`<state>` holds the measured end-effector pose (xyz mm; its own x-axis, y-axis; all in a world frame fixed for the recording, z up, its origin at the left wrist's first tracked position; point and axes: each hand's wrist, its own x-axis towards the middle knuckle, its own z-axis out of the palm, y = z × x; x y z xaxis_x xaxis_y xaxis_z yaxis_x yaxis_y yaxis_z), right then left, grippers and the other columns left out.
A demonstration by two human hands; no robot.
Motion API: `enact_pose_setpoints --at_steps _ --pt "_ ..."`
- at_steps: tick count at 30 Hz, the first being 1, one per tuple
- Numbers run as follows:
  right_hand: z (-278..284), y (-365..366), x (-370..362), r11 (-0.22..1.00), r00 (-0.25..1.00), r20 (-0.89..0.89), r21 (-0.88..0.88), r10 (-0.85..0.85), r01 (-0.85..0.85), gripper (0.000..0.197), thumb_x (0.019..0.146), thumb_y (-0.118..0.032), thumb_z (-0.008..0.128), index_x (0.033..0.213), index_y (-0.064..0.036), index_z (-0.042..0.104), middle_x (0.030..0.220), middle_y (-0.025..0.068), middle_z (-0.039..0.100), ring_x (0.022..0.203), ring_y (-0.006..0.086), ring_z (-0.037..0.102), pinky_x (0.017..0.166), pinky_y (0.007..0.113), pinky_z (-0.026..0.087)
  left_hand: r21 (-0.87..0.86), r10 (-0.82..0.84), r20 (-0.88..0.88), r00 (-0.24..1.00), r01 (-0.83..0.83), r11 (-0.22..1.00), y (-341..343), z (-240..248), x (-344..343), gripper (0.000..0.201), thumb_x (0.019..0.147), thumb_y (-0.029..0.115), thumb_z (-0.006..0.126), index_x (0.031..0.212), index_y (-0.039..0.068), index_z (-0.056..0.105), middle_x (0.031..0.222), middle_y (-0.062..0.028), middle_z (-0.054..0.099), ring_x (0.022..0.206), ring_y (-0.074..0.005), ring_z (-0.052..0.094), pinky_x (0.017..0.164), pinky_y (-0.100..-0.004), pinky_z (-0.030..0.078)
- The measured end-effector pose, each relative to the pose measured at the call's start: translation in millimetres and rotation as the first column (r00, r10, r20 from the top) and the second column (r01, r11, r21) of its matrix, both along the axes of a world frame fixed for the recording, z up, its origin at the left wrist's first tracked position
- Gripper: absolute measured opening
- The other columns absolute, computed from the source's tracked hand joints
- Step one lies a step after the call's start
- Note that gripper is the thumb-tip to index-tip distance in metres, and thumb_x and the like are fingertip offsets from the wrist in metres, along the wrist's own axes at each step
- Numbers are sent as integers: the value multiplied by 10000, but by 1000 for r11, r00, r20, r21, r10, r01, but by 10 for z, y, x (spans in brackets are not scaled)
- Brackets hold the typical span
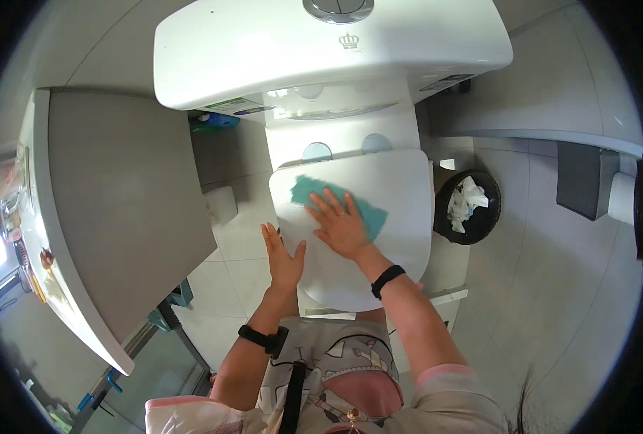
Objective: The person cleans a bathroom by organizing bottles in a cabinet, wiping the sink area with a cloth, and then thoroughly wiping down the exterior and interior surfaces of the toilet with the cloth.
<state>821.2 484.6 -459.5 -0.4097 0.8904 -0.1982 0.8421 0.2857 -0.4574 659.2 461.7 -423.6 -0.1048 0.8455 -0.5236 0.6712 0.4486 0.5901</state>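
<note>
A white toilet lid (397,267) lies closed below the tank. Spread over its upper middle is a teal cleaning cloth (314,186), set at a slant. My right hand (341,226) presses flat on this cloth with fingers spread, covering its middle part. At the lid's left edge, my left hand (285,264) is held open, fingers extended and thumb apart, with nothing in it. Whether it touches the lid, I cannot tell.
The white toilet tank (263,54) with a round chrome flush button (338,9) rises at the far side. A black waste bin (484,226) holding crumpled tissue stands to the right. A grey cabinet (119,195) flanks the left; a toilet paper roll (620,197) hangs far right.
</note>
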Motion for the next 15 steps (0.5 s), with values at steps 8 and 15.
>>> enact_pose_setpoints --at_steps 8,15 --pt "-60 -36 877 879 873 114 119 -474 462 570 823 -253 469 1327 -85 262 1395 119 191 1288 319 146 1017 505 114 722 -23 -97 995 86 687 1070 928 208 928 676 218 721 1355 57 110 1402 -209 52 1294 -350 86 1039 -481 126" --pt "88 -506 60 973 996 32 -213 -82 87 475 848 -272 401 1294 -121 341 1385 85 241 1285 252 191 1034 443 150 664 -129 -634 763 622 416 2068 2006 330 1044 491 345 798 1345 142 234 1394 -186 145 1286 -371 134 997 -544 163"
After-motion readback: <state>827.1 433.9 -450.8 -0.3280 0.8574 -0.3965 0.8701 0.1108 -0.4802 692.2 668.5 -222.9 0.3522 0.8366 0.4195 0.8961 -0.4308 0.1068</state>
